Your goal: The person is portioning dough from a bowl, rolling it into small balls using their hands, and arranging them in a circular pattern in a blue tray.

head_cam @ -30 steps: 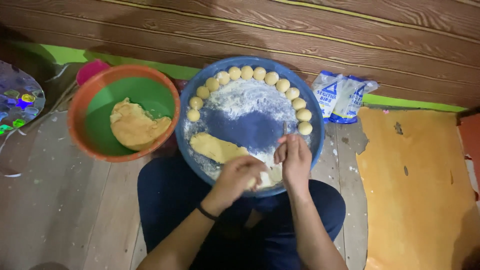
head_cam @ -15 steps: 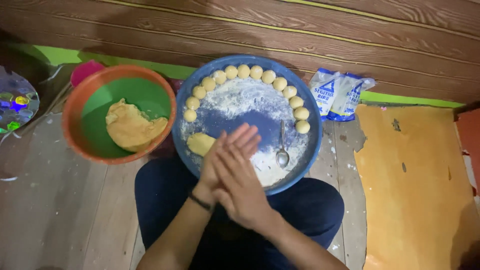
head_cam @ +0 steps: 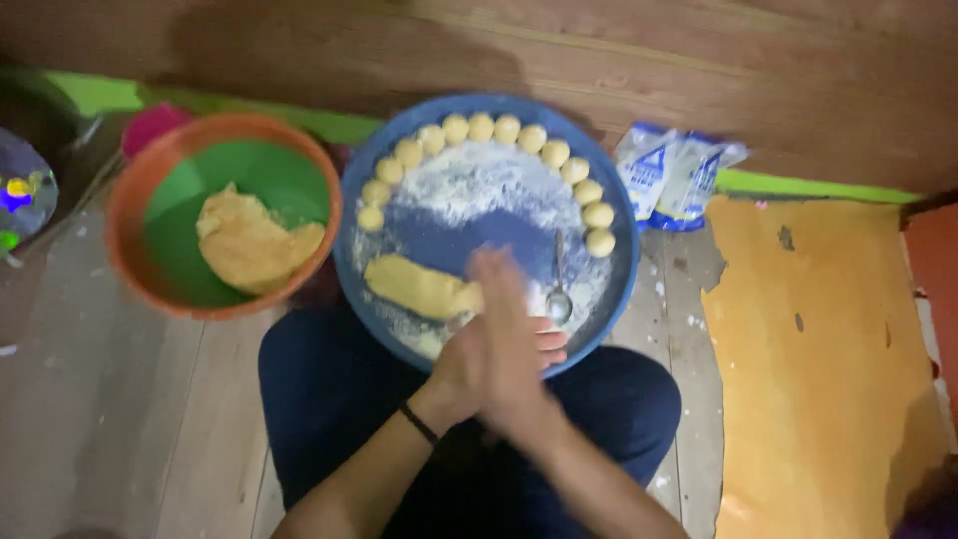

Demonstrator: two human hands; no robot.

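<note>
Orange-rimmed, the green bowl at the left held a lump of yellow dough. On the floured blue tray lay a dough log, a spoon and an arc of dough balls. Above its near edge, the left hand and right hand pressed flat together, fingers straight; anything between them was hidden, blurred.

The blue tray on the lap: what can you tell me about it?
The blue tray is round and shallow, looks like plastic, and rests on the person's crossed legs. White flour dusts its floor. Dough balls line its far rim, a dough log and spoon lie inside. Pressed-together hands hover over its near edge.
</note>
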